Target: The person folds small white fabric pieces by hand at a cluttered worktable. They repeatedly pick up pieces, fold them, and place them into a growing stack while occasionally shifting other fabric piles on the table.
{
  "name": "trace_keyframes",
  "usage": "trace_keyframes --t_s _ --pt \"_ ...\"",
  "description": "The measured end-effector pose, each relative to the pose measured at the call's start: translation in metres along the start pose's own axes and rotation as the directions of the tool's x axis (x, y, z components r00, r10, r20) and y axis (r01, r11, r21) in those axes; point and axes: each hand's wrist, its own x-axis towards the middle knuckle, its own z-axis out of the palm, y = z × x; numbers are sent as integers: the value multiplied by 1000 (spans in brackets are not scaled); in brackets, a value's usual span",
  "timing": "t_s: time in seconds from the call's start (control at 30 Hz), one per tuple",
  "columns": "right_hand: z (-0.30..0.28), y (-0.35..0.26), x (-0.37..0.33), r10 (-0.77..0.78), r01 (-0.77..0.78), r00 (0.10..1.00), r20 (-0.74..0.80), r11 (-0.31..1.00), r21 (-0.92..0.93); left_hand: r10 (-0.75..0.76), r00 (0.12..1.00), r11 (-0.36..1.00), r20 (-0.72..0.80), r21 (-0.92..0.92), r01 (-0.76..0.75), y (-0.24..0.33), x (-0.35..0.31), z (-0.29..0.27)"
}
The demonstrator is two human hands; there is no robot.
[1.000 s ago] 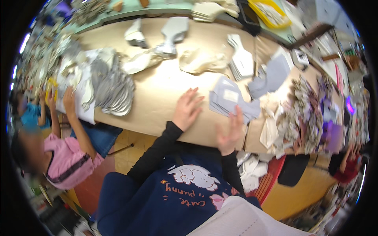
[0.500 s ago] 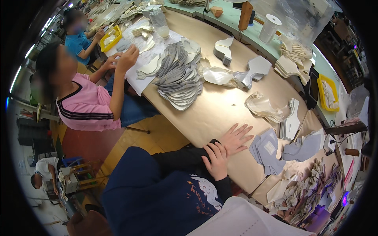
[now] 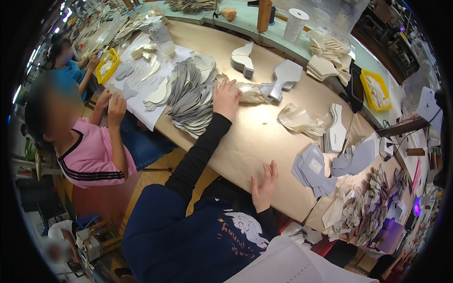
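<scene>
My left hand (image 3: 226, 100) reaches over the table, fingers stretched out, at the right edge of a big heap of grey cut pieces (image 3: 189, 94). Beside its fingertips lies a bundle of shiny cream pieces (image 3: 252, 92); whether the hand touches either one I cannot tell. At the table's near edge my right hand (image 3: 264, 188) is raised with its fingers apart and nothing in it. Nearest to it on the right are stacked grey-blue cut pieces (image 3: 312, 169).
More stacks of cut pieces, one white (image 3: 334, 127) and one grey (image 3: 285, 78), lie across the brown-covered table (image 3: 245, 146). A yellow tray (image 3: 375, 89) and a white thread spool (image 3: 296, 24) stand on the green bench beyond. A co-worker in pink (image 3: 94, 155) sits left, handling pieces.
My hands were together, the right resting on the left wrist. The left has moved away to the grey heap, and the right has lifted its fingers. The view has shifted.
</scene>
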Motion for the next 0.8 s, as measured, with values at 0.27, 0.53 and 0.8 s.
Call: trace_keyframes --t_s 0.27,0.53,0.8 --pt "3 -5 2 50 -46 997 54 996 -73 -123 992 967 -33 -230 112 -24 41 -24" --pt "2 -11 5 42 -28 996 79 985 -170 -270 962 669 -24 -724 170 -18 35 -46" --pt "1 -12 6 1 16 996 86 979 -202 -237 901 183 363 -894 408 1 17 -66"
